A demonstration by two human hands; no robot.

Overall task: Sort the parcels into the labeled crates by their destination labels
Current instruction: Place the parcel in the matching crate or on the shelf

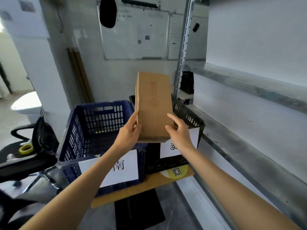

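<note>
A brown cardboard parcel (153,103) with a faint red stamp is held upright in the air, above the gap between two crates. My left hand (130,130) grips its lower left edge and my right hand (178,130) grips its lower right side. Below on the left stands a blue slatted crate (99,123) with a white label (119,168) bearing a black character. The black crate (191,118) on the right sits partly behind the parcel, and its white label (174,148) is half covered by my right wrist.
Both crates rest on a flat cardboard sheet (144,186) on the grey floor. A metal shelf rack (249,117) runs along the right. A black office chair (25,155) holding a yellow tape roll (25,148) stands left. A whiteboard (134,34) hangs on the back wall.
</note>
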